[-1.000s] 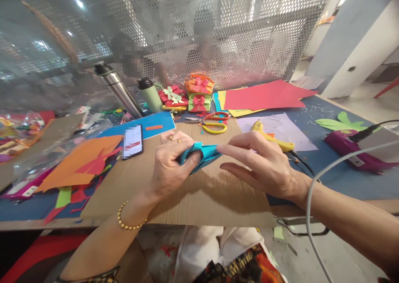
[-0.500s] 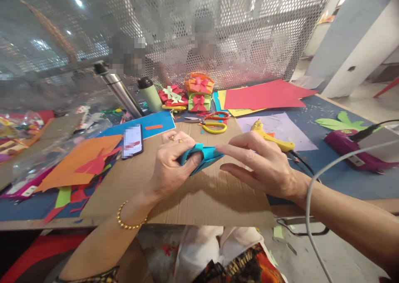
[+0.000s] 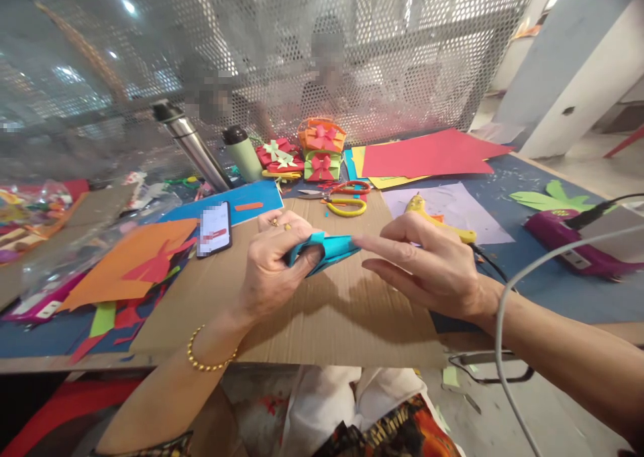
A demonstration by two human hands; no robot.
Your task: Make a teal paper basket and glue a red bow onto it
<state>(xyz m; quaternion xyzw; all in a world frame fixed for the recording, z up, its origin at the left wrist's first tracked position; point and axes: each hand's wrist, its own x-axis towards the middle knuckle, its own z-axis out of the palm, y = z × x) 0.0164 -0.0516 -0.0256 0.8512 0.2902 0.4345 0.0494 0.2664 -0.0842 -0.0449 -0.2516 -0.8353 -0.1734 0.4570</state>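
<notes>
A folded turquoise paper piece [image 3: 336, 249] is pinched in my left hand [image 3: 276, 262], its thumb pressed into the fold, above a brown cardboard sheet [image 3: 342, 323]. The fingers of my right hand [image 3: 427, 262] are spread apart, and its index fingertip touches the paper's right end. Beyond the hands lie scissors with red and yellow handles [image 3: 348, 207]. A yellow glue gun [image 3: 437, 221] rests on lilac paper [image 3: 470, 205] behind my right hand.
A phone [image 3: 214, 229] and orange paper [image 3: 131, 259] lie left. Behind stand a steel flask [image 3: 194, 145], a green bottle [image 3: 243, 154] and small paper boxes with bows [image 3: 322, 151]. Red paper [image 3: 433, 154] lies back right, near a purple power strip [image 3: 573, 245]; a white cable [image 3: 523, 269] crosses the right.
My left hand has moved slightly left, and more of the turquoise paper's right side shows. My right hand has shifted a little right, its index finger still at the paper's end.
</notes>
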